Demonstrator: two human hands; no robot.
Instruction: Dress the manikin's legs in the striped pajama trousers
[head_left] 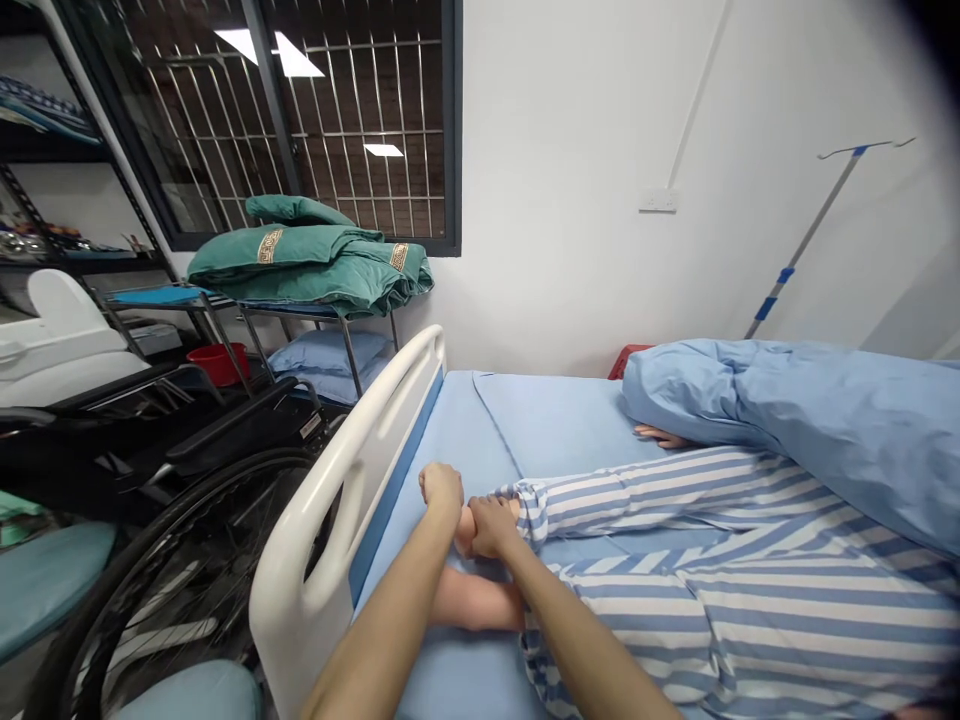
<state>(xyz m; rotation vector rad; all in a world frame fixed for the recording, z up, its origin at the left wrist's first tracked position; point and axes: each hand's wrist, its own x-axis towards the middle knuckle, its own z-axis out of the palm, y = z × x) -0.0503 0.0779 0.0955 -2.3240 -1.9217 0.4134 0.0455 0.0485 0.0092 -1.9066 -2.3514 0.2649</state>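
A figure lies on the bed in blue-and-white striped trousers (637, 500); whether it is a person or a manikin I cannot tell. My right hand (493, 525) is wrapped over the ankle of the farther leg, just below the trouser cuff (531, 508). Part of that leg's foot (466, 530) shows between my hands. Beside it, towards the footboard, my left hand (441, 486) is closed with curled fingers; what lies inside it is hidden. The nearer lower leg (478, 602) rests bare on the light blue sheet (555, 410), partly beneath my forearms.
A white footboard (341, 490) stands close on the left, with a wheelchair (225, 470) beyond it. Green folded bedding (315, 265) lies on a rack under the window. A blue quilt (810, 420) covers the upper body, a hand (661, 436) showing at its edge. An IV pole (806, 240) rises behind.
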